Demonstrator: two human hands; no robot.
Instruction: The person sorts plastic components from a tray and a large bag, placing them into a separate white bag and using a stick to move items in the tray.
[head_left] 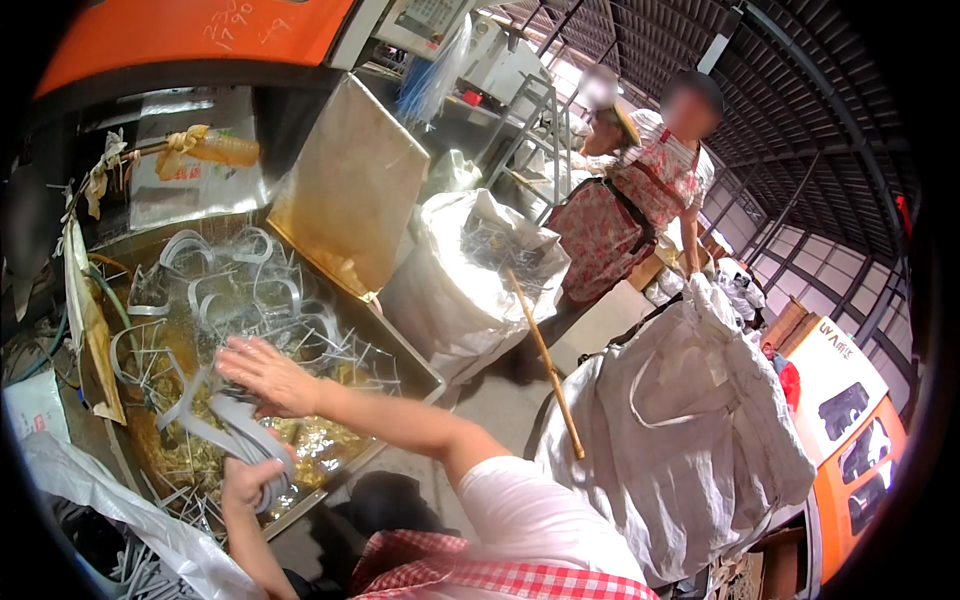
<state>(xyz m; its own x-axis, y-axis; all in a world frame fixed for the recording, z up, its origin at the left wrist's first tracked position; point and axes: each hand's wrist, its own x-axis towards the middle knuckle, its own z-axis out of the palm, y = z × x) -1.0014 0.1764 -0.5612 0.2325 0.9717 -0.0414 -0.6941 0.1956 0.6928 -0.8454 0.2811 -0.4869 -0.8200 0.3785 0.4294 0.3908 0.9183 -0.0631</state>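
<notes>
My left hand point(248, 482) is closed around a bundle of grey curved plastic strips point(238, 428), tilted over a shallow metal water trough point(425, 378). Just above the bundle, my right hand point(268, 378) is stretched flat with its fingers out, palm down; whether it touches the strips is hard to tell. More curved grey plastic pieces point(187, 252) and thin pale sticks lie in the yellowish water around both hands. The underside of my right palm is hidden.
A tall board point(352, 185) rises at the trough's far right. Beyond it stand a white woven sack point(440, 285) with a wooden stick point(548, 370) and a larger sack point(680, 430). Another person point(640, 190) stands behind them. An orange machine point(200, 28) overhangs the far left.
</notes>
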